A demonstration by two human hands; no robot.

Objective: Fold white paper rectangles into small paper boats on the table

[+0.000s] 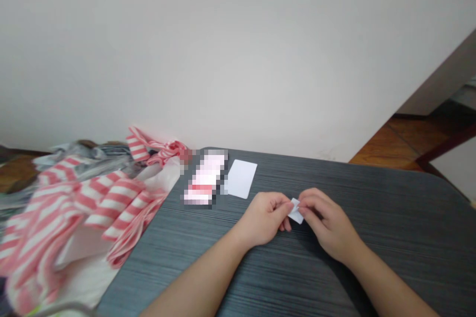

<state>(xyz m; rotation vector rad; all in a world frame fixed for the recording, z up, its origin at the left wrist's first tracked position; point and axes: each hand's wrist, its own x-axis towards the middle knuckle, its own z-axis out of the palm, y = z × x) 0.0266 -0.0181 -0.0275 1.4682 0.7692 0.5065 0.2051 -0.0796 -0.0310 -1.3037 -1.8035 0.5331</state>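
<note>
A small piece of folded white paper (296,214) is held just above the dark table (282,282), between my two hands. My left hand (266,218) pinches its left side between thumb and fingers. On the other side, the fingertips of my right hand (327,220) are closed on its upper right edge. Parts of the paper are hidden behind the fingers, so its full folded shape cannot be made out. Beyond my left hand, a flat white card or sheet with rounded corners (241,179) lies on the table.
A blurred-out phone-like rectangle (208,173) lies left of the white card. Red-and-white striped cloth (115,198) and grey fabric are heaped past the table's left edge. A pale wall (238,59) rises behind the table. Wooden floor (405,141) shows at right.
</note>
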